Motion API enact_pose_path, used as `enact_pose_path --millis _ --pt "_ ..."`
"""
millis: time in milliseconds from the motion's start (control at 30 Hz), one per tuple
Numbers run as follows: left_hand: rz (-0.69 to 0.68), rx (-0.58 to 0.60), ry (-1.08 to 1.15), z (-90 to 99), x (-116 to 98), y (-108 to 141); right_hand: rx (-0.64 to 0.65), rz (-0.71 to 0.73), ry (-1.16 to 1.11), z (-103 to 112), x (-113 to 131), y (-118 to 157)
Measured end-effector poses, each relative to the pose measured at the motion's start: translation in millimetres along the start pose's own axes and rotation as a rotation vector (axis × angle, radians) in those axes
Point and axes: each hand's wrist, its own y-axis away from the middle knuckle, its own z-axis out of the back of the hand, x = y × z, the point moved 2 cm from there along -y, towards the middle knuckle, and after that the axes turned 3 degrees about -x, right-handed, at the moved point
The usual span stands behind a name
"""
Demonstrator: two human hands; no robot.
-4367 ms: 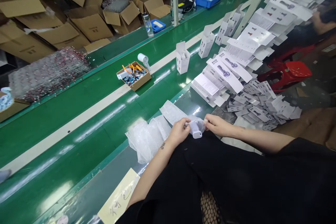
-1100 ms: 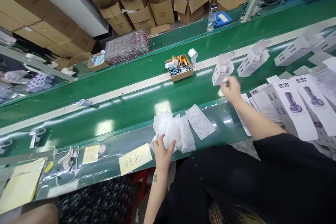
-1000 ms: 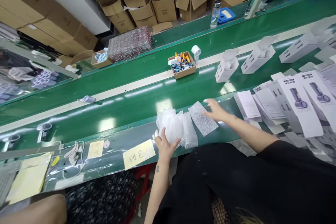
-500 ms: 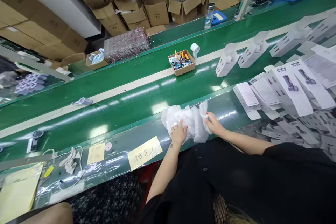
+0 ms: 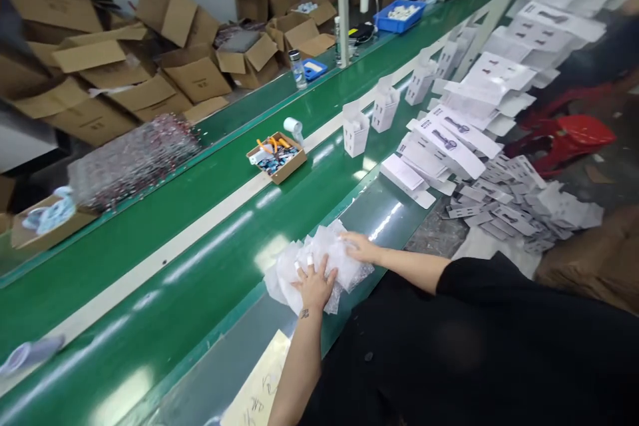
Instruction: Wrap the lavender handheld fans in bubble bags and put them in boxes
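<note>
A loose pile of white translucent bubble-wrap bags (image 5: pixel 299 259) lies on the near ledge of the green bench, partly fanned out. My left hand (image 5: pixel 315 287) presses on the pile with its fingers spread; two fingertips have white coverings. Over the pile's right side rests my right hand (image 5: pixel 363 247), fingers stretched leftward onto the wrap and not visibly closed around any of it. Part of the wrap is hidden beneath both hands.
Beyond the pile, a small carton of colourful parts (image 5: pixel 279 163) stands on the green belt (image 5: pixel 210 246) beside a white device (image 5: pixel 293 128). Upright white boxes (image 5: pixel 355 133) and flat printed boxes (image 5: pixel 444 140) lie rightward. A handwritten yellow note (image 5: pixel 262 379) is near my left forearm.
The view has swung to the right. My right hand has let go of the raised bunch of wrap and now lies on the pile, which looks flatter and more spread out.
</note>
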Motion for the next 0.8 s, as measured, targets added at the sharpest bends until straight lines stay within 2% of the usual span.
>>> enact_pose_path --millis 67,133,200,233,267,333,433,533,600,700,733,800 --pt "-0.028 -0.009 -0.032 -6.2 0.6 -4.1 -0.407 -0.215 -0.028 55.4 -18.2 2.1" --pt "-0.045 -0.025 -0.043 -8.6 0.5 -4.3 -0.635 -0.377 -0.039 112.8 -36.4 2.4" --pt "-0.050 -0.026 -0.044 -8.0 -0.5 -3.0 -0.734 -0.488 -0.079 158.8 -51.7 -3.9" --pt "-0.050 -0.021 -0.042 -7.0 -1.2 -2.4 -0.748 -0.529 -0.106 174.5 -57.9 -9.3" --pt "-0.047 -0.013 -0.040 -5.8 -1.8 -2.0 -0.749 -0.566 -0.137 184.7 -62.8 -15.3" --pt "-0.042 0.005 -0.031 -3.9 -2.7 -1.8 -0.727 -0.623 -0.202 189.9 -68.3 -26.3" --pt "-0.040 0.004 -0.009 -3.7 -3.4 -1.7 -0.664 -0.638 -0.300 170.5 -64.5 -30.5" --pt "-0.042 -0.063 0.034 -7.2 -3.7 -1.5 -0.533 -0.560 -0.403 130.3 -49.1 -17.4" --pt "-0.042 -0.142 0.092 -10.0 -0.6 -1.7 -0.307 -0.433 -0.461 94.3 -35.4 -5.6" --pt "0.021 -0.288 0.245 -11.0 18.8 1.4 0.128 -0.190 -0.389 36.9 -17.2 8.2" --pt "0.071 -0.344 0.315 -9.8 30.1 4.5 0.212 -0.149 -0.341 20.6 -13.9 10.9" --pt "0.172 -0.437 0.445 -5.6 56.3 14.8 0.284 -0.130 -0.264 -5.4 -11.0 12.7"
